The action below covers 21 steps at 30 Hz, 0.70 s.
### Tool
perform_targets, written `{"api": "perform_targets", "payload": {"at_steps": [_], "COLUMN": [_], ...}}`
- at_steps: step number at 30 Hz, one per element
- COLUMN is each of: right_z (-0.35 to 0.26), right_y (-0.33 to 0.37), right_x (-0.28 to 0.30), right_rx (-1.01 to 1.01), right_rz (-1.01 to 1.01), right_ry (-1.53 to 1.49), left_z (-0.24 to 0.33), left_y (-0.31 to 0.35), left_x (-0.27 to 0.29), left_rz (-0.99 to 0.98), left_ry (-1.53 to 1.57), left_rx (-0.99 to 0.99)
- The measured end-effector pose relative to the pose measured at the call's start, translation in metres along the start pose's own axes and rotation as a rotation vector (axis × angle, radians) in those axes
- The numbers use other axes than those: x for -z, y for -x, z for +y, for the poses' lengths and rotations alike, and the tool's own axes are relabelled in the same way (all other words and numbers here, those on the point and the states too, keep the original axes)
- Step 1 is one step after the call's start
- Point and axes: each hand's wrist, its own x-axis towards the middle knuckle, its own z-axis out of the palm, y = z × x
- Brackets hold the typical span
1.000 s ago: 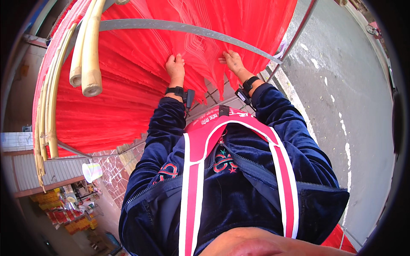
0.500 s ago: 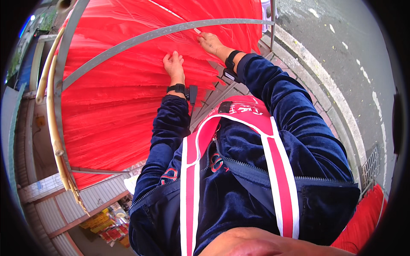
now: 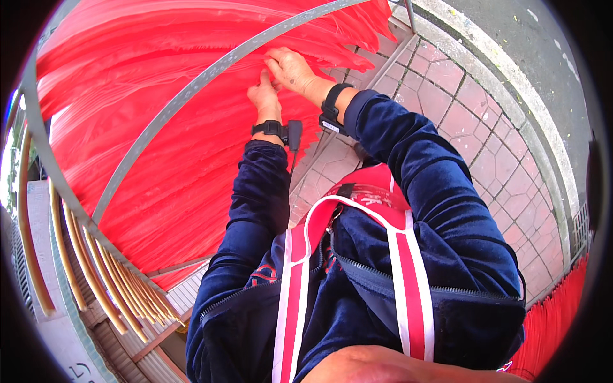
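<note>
Thin red sheets (image 3: 185, 147) hang in dense, overlapping layers in front of me, their loose edges spreading to the right over the pavement. My right hand (image 3: 290, 69) is among them, thumb and fingers pinched at a fold of red sheet. Just below and to its left, my left hand (image 3: 264, 99) is closed with curled fingers against the red layers. Whatever its fingertips hold is hidden. The two hands nearly touch. A grey metal bar (image 3: 191, 89) arches across the red sheets, left of and above both hands.
Several bamboo poles (image 3: 96, 274) stick out at the left beside the grey frame. Pink paving (image 3: 491, 153) lies to the right, bordered by a pale kerb (image 3: 511, 70) and the road. Another hanging red bundle (image 3: 555, 319) is at the lower right.
My view has shifted, showing more poles and paving. My right hand has drawn closer to my left, and the pale strip beside it is no longer visible. The left fingers have curled in.
</note>
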Motion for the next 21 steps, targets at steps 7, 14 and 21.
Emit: {"api": "perform_targets", "payload": {"at_steps": [7,14,21], "right_z": [0.061,0.130,0.133], "right_y": [-0.019,-0.014,-0.020], "right_x": [-0.016,-0.020,-0.004], "right_rx": [-0.256,-0.181,-0.263], "right_rz": [-0.216,-0.114,-0.055], "right_ry": [0.321,0.015,-0.150], "left_z": [-0.025,-0.068,-0.071], "left_y": [-0.020,-0.031,-0.033], "left_x": [-0.013,0.000,0.024], "left_rz": [-0.036,-0.015,-0.147], "left_ry": [-0.074,-0.119,-0.181], "left_rx": [-0.007,0.096,-0.043]}}
